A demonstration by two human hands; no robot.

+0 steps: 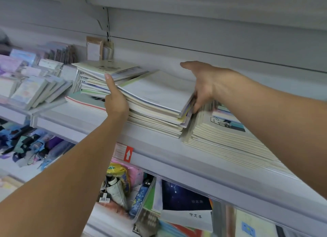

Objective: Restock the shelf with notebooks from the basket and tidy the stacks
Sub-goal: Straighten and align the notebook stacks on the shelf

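Both forearms reach up to the shelf (159,148), where the notebooks (155,98) lie in a slumped middle stack. Left hand (115,102) grips its left edge, forefinger raised; right hand (203,82) clasps the right edge, thumb spread wide. Thin, floppy, smooth-covered paper books: probably light singly, heavy together, apt to slide. Hold both edges and square them.

Bright even light, soft focus, wide-angle edge distortion

Stationery shop: white shelving (159,148), price label (123,151), stacked notebooks (155,102).
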